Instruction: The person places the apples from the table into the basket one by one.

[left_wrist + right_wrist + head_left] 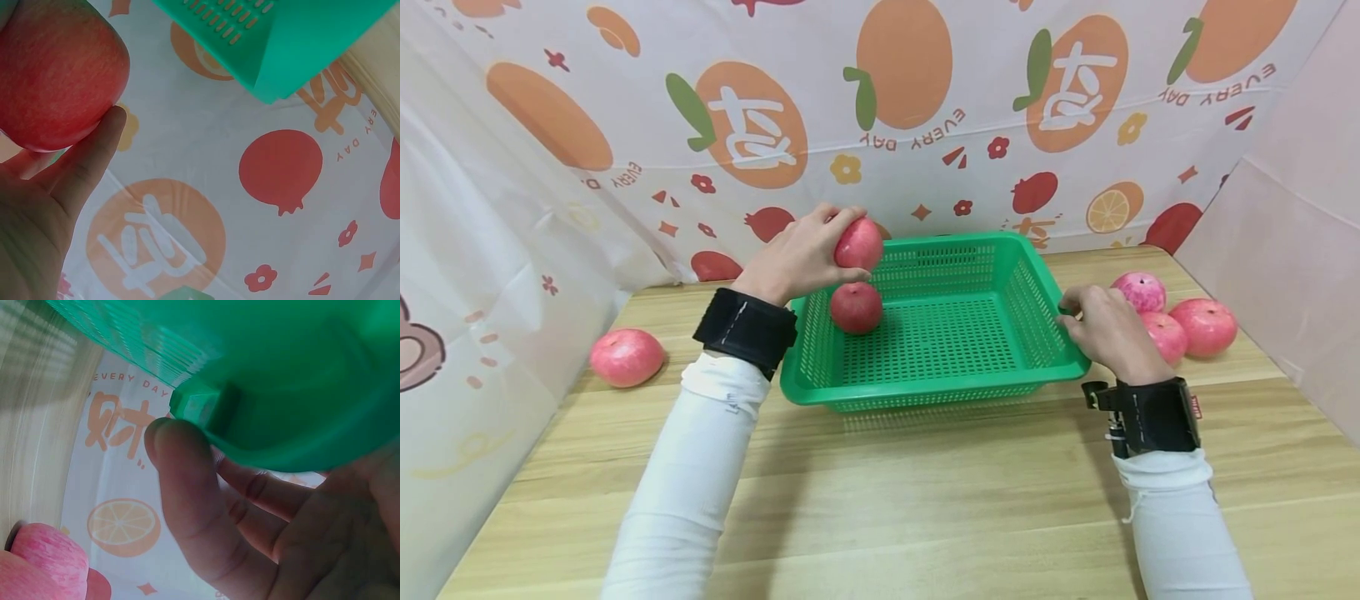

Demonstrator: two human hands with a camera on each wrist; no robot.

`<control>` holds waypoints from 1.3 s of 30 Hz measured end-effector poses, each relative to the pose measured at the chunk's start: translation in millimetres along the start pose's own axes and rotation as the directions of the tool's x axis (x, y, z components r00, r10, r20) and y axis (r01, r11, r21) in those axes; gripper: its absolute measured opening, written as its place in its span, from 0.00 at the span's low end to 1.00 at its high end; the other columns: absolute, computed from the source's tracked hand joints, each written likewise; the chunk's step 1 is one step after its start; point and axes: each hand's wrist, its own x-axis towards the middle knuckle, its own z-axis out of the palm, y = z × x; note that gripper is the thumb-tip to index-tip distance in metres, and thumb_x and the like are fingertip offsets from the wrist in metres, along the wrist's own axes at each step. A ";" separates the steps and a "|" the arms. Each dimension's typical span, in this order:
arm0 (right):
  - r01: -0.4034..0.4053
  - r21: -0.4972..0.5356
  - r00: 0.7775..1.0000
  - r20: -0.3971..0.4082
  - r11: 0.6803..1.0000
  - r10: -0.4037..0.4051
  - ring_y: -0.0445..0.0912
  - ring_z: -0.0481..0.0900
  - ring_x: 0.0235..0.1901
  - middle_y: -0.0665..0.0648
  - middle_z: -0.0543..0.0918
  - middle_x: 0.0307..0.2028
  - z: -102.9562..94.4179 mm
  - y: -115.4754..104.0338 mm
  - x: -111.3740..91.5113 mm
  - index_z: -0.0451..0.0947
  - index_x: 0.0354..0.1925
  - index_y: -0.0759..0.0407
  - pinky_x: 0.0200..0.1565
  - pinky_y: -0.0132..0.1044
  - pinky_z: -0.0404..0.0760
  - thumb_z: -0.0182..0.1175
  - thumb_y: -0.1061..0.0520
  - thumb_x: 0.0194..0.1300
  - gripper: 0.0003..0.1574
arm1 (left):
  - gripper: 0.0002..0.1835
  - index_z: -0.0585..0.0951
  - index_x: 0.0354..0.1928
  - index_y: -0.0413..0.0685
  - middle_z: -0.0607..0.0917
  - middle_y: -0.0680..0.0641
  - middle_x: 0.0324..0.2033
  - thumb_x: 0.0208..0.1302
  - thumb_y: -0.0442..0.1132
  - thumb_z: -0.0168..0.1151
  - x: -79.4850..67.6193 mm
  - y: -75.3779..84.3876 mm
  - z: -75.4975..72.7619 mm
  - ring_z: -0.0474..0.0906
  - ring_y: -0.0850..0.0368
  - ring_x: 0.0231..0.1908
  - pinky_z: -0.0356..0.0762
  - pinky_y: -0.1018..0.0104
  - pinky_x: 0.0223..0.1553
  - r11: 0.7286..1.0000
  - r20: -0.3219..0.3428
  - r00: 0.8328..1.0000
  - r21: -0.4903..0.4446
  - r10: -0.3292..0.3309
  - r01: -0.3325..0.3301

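Note:
My left hand (pixel 801 254) grips a red apple (pixel 859 245) above the left end of a green plastic basket (pixel 917 392). In the left wrist view the fingers (pixel 94 156) lie along the underside of that apple (pixel 59 69). Below it, a darker red apple (pixel 856 308) rests inside the basket near the left wall. On the opposite side my right hand (pixel 1108 329) holds the basket's right rim, its fingers curled at the edge. Close up in the right wrist view, a fingertip (pixel 181 440) meets the green rim (pixel 269 464).
Several pink apples (pixel 1204 327) sit together on the wooden table (pixel 970 500) just right of my right hand. One more apple (pixel 627 357) lies at the table's left edge. A fruit-printed sheet (pixel 985 92) hangs behind the basket and along the sides.

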 end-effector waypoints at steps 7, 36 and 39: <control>-0.004 -0.001 1.000 0.003 1.000 0.004 0.62 0.80 0.37 0.75 0.82 0.40 0.3 -2.0 -0.3 0.80 0.45 0.78 0.40 0.55 0.84 0.60 0.67 0.71 0.11 | 0.44 0.65 0.74 0.50 0.71 0.35 0.64 0.59 0.50 0.75 4.3 1.7 3.7 0.74 0.37 0.56 0.81 0.41 0.52 1.000 0.016 1.000 0.001 0.001 -0.001; 0.002 0.000 1.000 0.001 1.000 -0.002 0.60 0.81 0.35 0.75 0.83 0.40 0.1 -2.0 -0.1 0.81 0.45 0.78 0.39 0.54 0.86 0.59 0.68 0.71 0.11 | 0.44 0.66 0.74 0.48 0.72 0.35 0.62 0.59 0.49 0.76 20.6 8.8 21.6 0.75 0.37 0.55 0.80 0.41 0.54 1.000 0.028 0.999 -0.010 0.016 -0.016; 0.002 -0.001 1.000 0.001 1.000 -0.002 0.60 0.81 0.35 0.75 0.83 0.40 -0.1 -1.9 -0.3 0.80 0.45 0.78 0.39 0.54 0.86 0.59 0.68 0.71 0.11 | 0.44 0.66 0.73 0.46 0.72 0.35 0.61 0.59 0.48 0.76 22.0 9.2 22.4 0.75 0.37 0.55 0.80 0.41 0.54 1.000 0.027 0.999 -0.005 0.030 -0.030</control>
